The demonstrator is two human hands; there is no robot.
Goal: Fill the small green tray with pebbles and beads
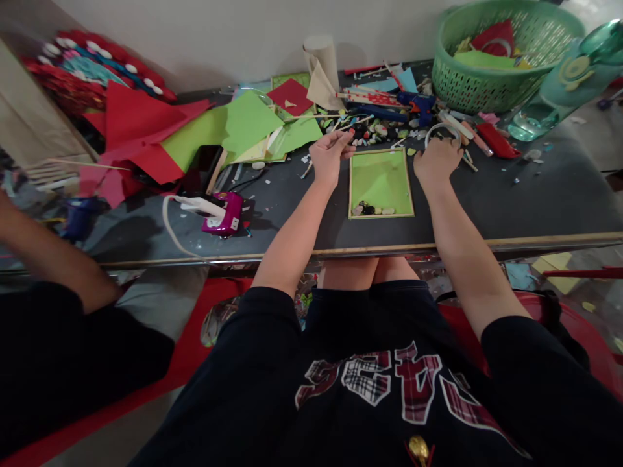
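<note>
The tabletop (pixel 516 201) holds a green-backed frame (pixel 382 178) between pressed-together left fingers (pixel 342 139) and right fingers (pixel 448 146) gripping a tape roll (pixel 427 137). Shirt lettering (pixel 368 381) is unclear.

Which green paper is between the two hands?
The framed sheet with stones at its near edge; other green papers lie farther left or in the basket.

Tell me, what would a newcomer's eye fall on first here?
Probably the bright green framed panel, with pebble-like pieces along its near edge, lying between the left hand and right hand. Then large red paper sheets at the left of the dark table, and a green basket at its back right, beside a teal bottle.
</note>
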